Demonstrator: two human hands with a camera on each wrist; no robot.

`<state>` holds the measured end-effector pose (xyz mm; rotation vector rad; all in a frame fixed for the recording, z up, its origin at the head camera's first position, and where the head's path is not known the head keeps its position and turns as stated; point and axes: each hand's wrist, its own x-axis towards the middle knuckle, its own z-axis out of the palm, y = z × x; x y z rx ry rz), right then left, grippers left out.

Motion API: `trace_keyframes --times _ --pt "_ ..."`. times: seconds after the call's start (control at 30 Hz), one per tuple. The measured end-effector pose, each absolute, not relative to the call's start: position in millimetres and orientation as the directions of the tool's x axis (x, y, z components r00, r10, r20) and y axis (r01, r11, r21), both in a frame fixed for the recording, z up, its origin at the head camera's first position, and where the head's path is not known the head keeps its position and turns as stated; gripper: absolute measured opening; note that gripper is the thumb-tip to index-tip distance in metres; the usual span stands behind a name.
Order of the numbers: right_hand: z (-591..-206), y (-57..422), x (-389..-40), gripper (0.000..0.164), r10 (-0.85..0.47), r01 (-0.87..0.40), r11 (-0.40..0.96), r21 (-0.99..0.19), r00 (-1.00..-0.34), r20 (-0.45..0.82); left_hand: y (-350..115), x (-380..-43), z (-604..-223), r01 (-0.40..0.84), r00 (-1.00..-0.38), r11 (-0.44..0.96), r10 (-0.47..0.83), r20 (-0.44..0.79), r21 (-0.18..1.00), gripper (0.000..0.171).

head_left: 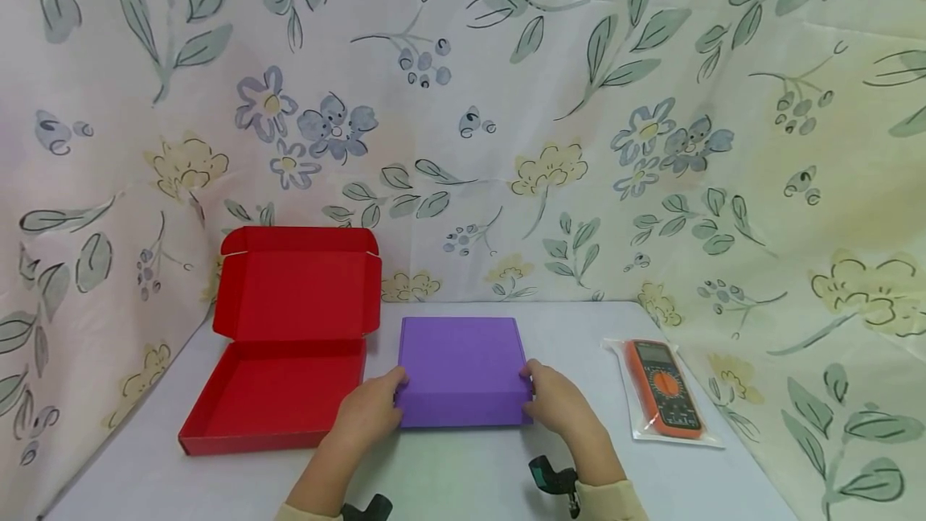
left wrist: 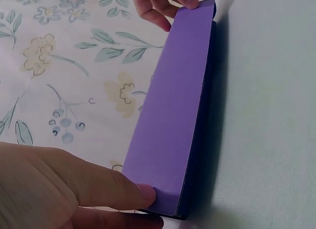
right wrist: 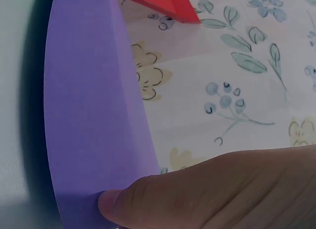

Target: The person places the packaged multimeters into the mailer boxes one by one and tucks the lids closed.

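Box, purple and closed, is lying on the white table between two hands. The left hand is clamping its left edge, thumb pressing the purple surface and a finger bending round underneath; the right hand is pinching the opposite edge between thumb and fingers. Left of the box, a red box is standing open, its lid rising at the back. Well to its right, an orange multimeter is lying in a clear bag. Behind it a flowered cloth is hanging.
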<state>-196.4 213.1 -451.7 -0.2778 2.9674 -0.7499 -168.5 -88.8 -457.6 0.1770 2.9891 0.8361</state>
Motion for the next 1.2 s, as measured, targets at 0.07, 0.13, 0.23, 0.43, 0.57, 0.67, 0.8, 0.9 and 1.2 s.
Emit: trace_keyframes --times 0.07,0.13,0.23,0.43,0.57,0.67,0.8,0.9,1.2 --pt "-452.7 212.5 -196.8 0.044 -0.191 -0.159 0.867 -0.472 -0.981 -0.019 -88.7 -169.5 -458.8 0.101 -0.993 0.853 0.117 0.001 0.513 0.041" --pt "-454.1 212.0 -197.3 0.043 -0.194 -0.166 0.872 -0.461 -0.981 -0.012 -88.0 -170.6 -460.2 0.097 -0.994 0.859 0.111 0.001 0.502 0.041" --pt "-455.5 210.6 -197.0 0.043 -0.200 -0.181 0.876 -0.447 -0.980 0.006 -86.4 -171.2 -461.1 0.093 -0.995 0.870 0.104 0.004 0.485 0.042" --pt "-455.2 208.7 -193.9 0.051 -0.196 -0.171 0.878 -0.448 -0.980 -0.011 -86.7 -169.1 -457.7 0.099 -0.993 0.868 0.118 -0.007 0.486 0.039" --pt "-453.9 208.5 -193.1 0.056 -0.192 -0.156 0.877 -0.455 -0.981 -0.033 -88.8 -169.0 -457.8 0.104 -0.992 0.858 0.126 -0.011 0.502 0.035" --pt "-453.8 208.6 -193.9 0.055 -0.194 -0.164 0.881 -0.444 -0.981 -0.022 -88.3 -170.1 -458.6 0.118 -0.991 0.858 0.134 0.004 0.500 0.036" --pt "-455.5 208.4 -195.5 0.054 -0.194 -0.174 0.887 -0.427 -0.981 -0.005 -86.2 -171.1 -458.5 0.129 -0.991 0.866 0.135 0.023 0.484 0.039" --pt "-457.5 208.0 -196.7 0.054 -0.190 -0.172 0.890 -0.423 -0.982 0.000 -84.5 -171.0 -458.5 0.125 -0.991 0.871 0.129 0.024 0.474 0.040" --pt "-461.9 206.2 -197.4 0.054 -0.179 -0.169 0.899 -0.403 -0.984 0.013 -81.9 -171.3 -463.6 0.139 -0.990 0.884 0.122 0.067 0.447 0.037"
